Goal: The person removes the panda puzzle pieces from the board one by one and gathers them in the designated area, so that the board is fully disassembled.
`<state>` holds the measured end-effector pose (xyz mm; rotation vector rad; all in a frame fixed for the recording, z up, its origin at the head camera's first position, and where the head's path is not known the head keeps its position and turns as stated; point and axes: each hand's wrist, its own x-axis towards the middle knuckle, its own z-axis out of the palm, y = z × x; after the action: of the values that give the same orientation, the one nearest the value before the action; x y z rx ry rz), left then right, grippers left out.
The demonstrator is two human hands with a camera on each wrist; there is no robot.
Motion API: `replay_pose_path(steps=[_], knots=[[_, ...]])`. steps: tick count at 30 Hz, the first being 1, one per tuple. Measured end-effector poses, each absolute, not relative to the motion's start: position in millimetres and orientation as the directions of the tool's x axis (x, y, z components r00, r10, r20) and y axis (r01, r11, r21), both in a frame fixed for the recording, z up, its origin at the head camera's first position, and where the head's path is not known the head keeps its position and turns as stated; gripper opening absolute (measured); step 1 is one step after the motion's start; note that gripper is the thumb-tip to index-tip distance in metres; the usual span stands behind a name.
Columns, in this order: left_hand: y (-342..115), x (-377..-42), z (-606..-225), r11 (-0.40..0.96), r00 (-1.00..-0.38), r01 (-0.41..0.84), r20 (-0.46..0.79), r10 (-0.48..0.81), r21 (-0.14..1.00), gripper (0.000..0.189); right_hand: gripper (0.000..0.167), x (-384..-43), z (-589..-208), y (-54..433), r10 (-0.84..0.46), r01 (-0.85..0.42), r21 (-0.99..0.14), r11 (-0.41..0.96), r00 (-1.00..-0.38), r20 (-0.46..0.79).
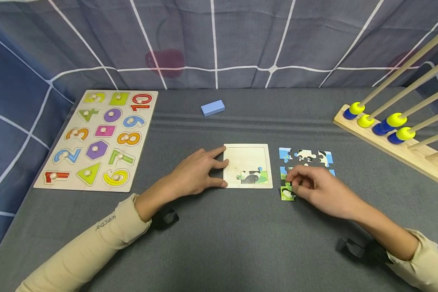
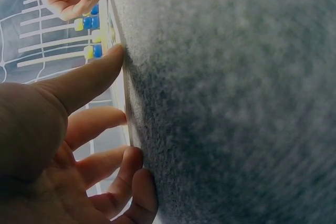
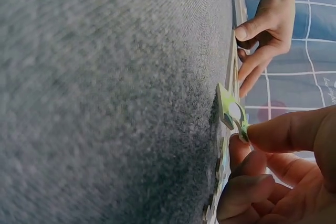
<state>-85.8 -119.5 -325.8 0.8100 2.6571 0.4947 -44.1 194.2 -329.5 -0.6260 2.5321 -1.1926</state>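
Observation:
A square wooden puzzle tray (image 1: 245,158) lies on the grey cloth, with panda picture pieces (image 1: 251,176) fitted along its lower right. Spread fingers of my left hand (image 1: 194,172) touch the tray's left edge, the thumb near its lower corner. My right hand (image 1: 323,190) pinches a green jigsaw puzzle piece (image 3: 231,109) between thumb and index finger, tilted up at one side in the right wrist view. Loose panda pieces lie right of the tray, among them a top-row piece (image 1: 305,155) and a blue corner piece (image 1: 325,158); my right hand hides part of this group.
A number and shape peg board (image 1: 111,162) lies at the left. Behind the tray is a blue block (image 1: 213,108). On the right stands a wooden bead rack (image 1: 379,136) with upright rods and yellow and blue beads. A checked curtain (image 1: 190,44) hangs at the back.

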Motion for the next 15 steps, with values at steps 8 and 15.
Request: replay_pose_path(steps=[8, 15], knots=[[-119.0, -85.7, -325.8, 0.785, -0.789, 0.466, -0.211, 0.577, 0.408, 0.061, 0.015, -41.9, -327.9, 195.7, -0.458, -0.262, -0.723, 0.639, -0.885, -0.084], [-119.5, -85.8, -325.2, 0.785, -0.789, 0.464, -0.212, 0.577, 0.409, 0.061, 0.02, -37.4, -328.3, 199.3, -0.44, -0.275, -0.689, 0.67, -0.895, -0.07]])
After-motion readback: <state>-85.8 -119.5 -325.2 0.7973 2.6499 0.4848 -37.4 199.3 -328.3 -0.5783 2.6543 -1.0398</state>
